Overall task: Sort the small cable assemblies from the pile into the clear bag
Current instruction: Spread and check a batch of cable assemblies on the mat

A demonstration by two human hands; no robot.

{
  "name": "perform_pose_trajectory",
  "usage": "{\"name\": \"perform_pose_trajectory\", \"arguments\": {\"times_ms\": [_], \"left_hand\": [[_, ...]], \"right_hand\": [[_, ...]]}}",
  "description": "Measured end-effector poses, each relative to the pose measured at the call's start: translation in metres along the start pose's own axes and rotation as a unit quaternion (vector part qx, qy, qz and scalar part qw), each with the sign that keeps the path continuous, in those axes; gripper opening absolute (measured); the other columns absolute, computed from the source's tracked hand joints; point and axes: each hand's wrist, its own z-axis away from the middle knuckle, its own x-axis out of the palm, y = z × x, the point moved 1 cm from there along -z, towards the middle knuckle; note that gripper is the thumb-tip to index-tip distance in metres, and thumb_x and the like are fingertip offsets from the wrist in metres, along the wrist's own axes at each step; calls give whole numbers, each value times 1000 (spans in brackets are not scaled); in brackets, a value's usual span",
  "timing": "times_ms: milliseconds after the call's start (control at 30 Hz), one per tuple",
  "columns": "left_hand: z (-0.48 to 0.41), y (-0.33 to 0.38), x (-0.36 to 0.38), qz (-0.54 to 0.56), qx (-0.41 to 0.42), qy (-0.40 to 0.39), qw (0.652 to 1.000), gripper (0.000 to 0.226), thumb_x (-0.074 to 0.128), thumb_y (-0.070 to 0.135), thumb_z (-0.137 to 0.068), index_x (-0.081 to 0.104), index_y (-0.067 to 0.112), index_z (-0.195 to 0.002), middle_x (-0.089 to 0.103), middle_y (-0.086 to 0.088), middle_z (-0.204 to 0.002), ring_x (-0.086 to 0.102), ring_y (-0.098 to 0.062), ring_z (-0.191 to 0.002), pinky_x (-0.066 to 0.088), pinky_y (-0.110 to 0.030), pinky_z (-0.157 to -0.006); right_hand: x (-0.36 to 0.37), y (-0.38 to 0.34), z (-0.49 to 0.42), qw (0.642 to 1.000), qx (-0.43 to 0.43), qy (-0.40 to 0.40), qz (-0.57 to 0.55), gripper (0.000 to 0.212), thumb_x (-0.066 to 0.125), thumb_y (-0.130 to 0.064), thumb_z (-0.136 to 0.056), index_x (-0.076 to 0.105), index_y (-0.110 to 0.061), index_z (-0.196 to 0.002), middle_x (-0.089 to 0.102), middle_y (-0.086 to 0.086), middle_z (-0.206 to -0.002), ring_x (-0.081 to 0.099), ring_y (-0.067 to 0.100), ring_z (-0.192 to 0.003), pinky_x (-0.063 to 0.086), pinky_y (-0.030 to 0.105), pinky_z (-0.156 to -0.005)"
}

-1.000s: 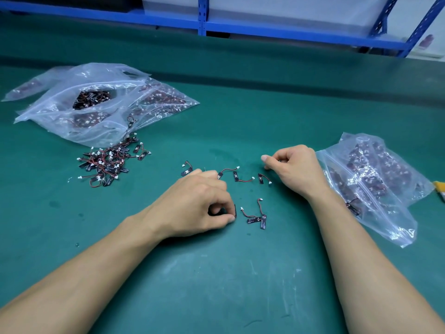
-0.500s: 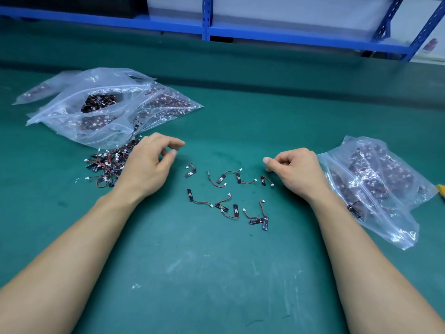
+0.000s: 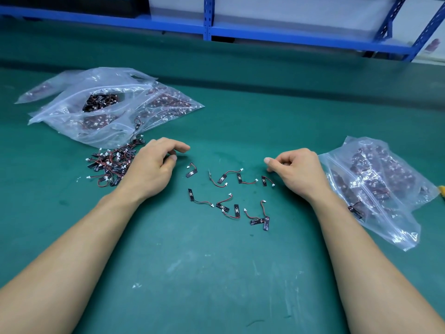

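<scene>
Cable assemblies (image 3: 222, 205), roughly ten, lie between relaxed left hand (image 3: 150, 167) and clenched right hand (image 3: 297, 171).

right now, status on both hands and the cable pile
Left hand empty, fingers loosely curled, beside pile. Right hand curled, contents unclear, next to clear bag. Loose assemblies scattered between hands. Nothing blocking.

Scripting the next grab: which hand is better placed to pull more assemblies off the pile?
Left. The left hand lies at the edge of the pile, fingers loose and empty. The right hand sits curled beyond the loose assemblies, by the right bag.
</scene>
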Motion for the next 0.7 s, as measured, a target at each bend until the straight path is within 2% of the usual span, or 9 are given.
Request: {"name": "perform_pose_trajectory", "arguments": {"times_ms": [100,233,333,500,567,700], "left_hand": [[2,8,-2,9,53,-12,999,31,58,2,-95,69,22,-114,61,11,-110,49,-14,-102,36,-25,-95],[7,20,4,10,114,-88,989,25,61,11,-97,73,26,-113,55,9,-124,43,-13,-111,30,-18,-99],[7,20,8,-6,108,-126,986,21,60,21,-98,74,30,-110,51,9,-131,40,-13,-119,29,-26,-103],[7,18,7,-10,98,-124,987,17,61,23,-97,76,28,-102,53,9,-128,41,-13,-119,29,-29,-105],[7,18,7,-7,95,-117,989,16,61,23,-97,76,27,-101,55,10,-126,42,-13,-118,30,-27,-103],[6,16,7,2,72,-90,993,16,58,21,-98,73,26,-105,57,13,-123,44,-10,-113,27,-12,-95]], "right_hand": [[0,-1,1,1000,0,3,-1,34,68,-45,-89,73,-24,-62,41,-9,-39,37,11,-44,29,26,-51],[-1,-1,1,1000,1,2,-3,34,69,-44,-89,73,-25,-61,40,-9,-39,36,11,-43,29,26,-50],[-1,-1,1,1000,1,2,-4,34,69,-44,-89,72,-25,-60,39,-8,-38,35,11,-42,29,26,-50],[-1,-1,1,1000,-1,4,-2,34,69,-45,-88,72,-26,-60,40,-8,-39,36,11,-43,29,26,-50],[-1,-1,1,1000,1,3,-3,34,69,-45,-88,72,-26,-61,41,-8,-39,36,10,-43,29,26,-50],[0,-1,1,1000,1,0,-2,34,68,-45,-89,72,-26,-60,41,-8,-39,36,10,-41,28,25,-49]]}}
